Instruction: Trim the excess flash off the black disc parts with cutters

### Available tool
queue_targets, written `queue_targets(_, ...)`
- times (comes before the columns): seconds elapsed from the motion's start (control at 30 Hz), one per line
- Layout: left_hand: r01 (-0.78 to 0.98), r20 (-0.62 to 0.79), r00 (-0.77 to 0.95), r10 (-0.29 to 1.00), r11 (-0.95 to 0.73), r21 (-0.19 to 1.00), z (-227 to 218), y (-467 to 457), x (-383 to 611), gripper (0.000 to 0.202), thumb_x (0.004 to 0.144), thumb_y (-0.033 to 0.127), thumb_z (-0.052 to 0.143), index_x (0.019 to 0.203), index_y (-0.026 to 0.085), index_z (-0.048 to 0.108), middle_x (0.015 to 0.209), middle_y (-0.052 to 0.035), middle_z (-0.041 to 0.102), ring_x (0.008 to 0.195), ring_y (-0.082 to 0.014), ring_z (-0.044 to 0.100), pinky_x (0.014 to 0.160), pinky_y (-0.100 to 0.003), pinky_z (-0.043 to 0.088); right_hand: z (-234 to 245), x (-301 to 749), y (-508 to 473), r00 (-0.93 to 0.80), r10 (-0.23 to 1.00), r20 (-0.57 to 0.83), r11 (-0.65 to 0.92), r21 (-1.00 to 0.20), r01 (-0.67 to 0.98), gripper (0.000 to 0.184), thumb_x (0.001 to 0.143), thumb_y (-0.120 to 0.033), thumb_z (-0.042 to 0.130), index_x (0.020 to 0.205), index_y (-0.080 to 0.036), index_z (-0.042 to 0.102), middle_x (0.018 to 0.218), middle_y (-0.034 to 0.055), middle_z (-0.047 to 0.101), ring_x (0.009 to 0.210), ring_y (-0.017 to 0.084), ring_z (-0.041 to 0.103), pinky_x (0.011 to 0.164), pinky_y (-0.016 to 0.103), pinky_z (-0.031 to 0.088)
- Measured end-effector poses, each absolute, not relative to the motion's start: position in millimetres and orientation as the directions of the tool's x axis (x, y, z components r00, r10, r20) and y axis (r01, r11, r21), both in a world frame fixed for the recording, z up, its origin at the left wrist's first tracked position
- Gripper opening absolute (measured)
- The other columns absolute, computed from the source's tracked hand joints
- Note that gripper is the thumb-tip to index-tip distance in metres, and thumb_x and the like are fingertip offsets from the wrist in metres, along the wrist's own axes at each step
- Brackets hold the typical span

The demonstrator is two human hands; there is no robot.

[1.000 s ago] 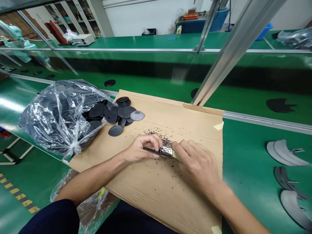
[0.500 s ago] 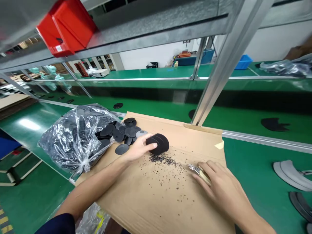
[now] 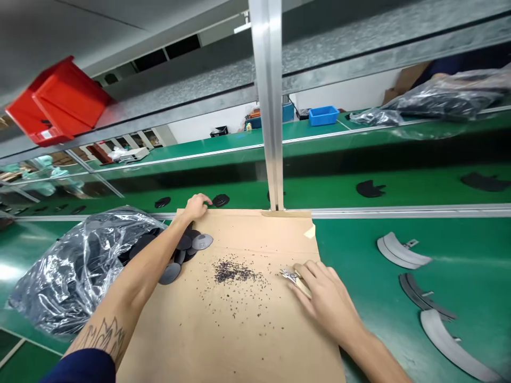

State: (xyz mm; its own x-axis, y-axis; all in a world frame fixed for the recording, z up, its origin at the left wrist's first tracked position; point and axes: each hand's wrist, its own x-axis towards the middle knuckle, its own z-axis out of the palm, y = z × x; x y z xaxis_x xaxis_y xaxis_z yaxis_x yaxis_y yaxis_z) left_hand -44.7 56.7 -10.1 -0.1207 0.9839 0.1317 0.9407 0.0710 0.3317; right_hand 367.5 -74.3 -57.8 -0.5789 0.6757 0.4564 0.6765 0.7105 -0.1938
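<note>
My left hand is stretched over the far edge of the cardboard sheet, its fingers loosely apart with nothing in them. Just right of its fingertips, black discs lie on the green belt. Under my left forearm is a pile of dark discs, with one greyer disc at its right side. My right hand is closed around a pair of nippers with pale handles, jaws pointing left. Small black scraps are scattered over the cardboard between my hands.
A clear plastic bag of dark parts lies at left. Curved grey pieces rest on the green table at right. A metal post rises behind the cardboard. The belt carries more dark parts. A red bin sits above.
My left hand has moved from the cardboard to the belt and let go of the black discs there. My right hand still holds the nippers. The view has turned right.
</note>
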Motion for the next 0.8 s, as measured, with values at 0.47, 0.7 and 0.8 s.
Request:
queue_targets(0.47,0.95,0.041,0.146,0.988,-0.152,0.274,-24,155,113,0.035,0.097,0.037,0.06,0.124,0.015,0.06,0.126,-0.0099,0.062,0.111,-0.0237,0.063,0.094,-0.044,0.057,-59,371,-85,-0.568,0.738,0.364,0.659,-0.205,0.724,0.016,0.091,-0.017,0.067,0.106,-0.019,0.06,0.097,0.0062,0.061,0.089,0.023,0.056,0.074,0.033,0.037)
queue_targets(0.7,0.984,-0.066,-0.144,0.987,0.15,0.095,-7,152,50,0.036,0.096,0.036,0.062,0.126,0.017,0.059,0.128,-0.0106,0.06,0.113,-0.0236,0.062,0.095,-0.044,0.056,-62,372,-78,-0.582,0.716,0.386,0.685,-0.226,0.693,0.018,0.088,-0.014,0.068,0.104,-0.019,0.061,0.098,0.0075,0.064,0.088,0.024,0.056,0.074,0.034,0.036)
queue_targets(0.8,0.972,-0.147,-0.223,0.964,0.232,0.045,1,128,4,0.034,0.096,0.036,0.061,0.125,0.018,0.06,0.127,-0.01,0.061,0.111,-0.0228,0.063,0.094,-0.042,0.057,-62,370,-80,-0.582,0.709,0.397,0.691,-0.229,0.686,0.017,0.088,-0.014,0.067,0.103,-0.019,0.061,0.099,0.0076,0.064,0.088,0.024,0.057,0.074,0.034,0.037)
